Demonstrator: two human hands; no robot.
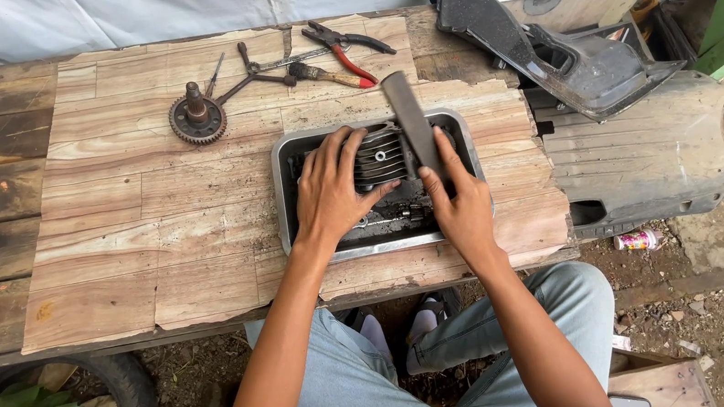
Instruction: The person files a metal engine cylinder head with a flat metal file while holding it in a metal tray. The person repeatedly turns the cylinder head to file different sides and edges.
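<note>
Setting: outdoor wooden table (pixel 135 231) of patched planks, dirt ground below, white sheet behind.
Tray: metal tray (pixel 300 147) near your edge, catching grime under the finned engine part (pixel 378 157).
Left hand: your left hand (pixel 331 189) lies spread, fingers open, pressing the engine part so it cannot shift.
Right hand: your right hand (pixel 456 199) grips 1 flat dark bar (pixel 411 119), angled across the part.
Spares: gear on shaft (pixel 197 116), pliers (pixel 346 47) and hand tools sit well apart, at the far edge.
Side: black plastic panels (pixel 565 59) rest right of the table.

The worktop (pixel 152 220) is rough, weathered wood. The tray (pixel 367 247) is dull metal; the finned cylinder (pixel 378 160) looks like matt cast metal, perhaps greasy.
</note>
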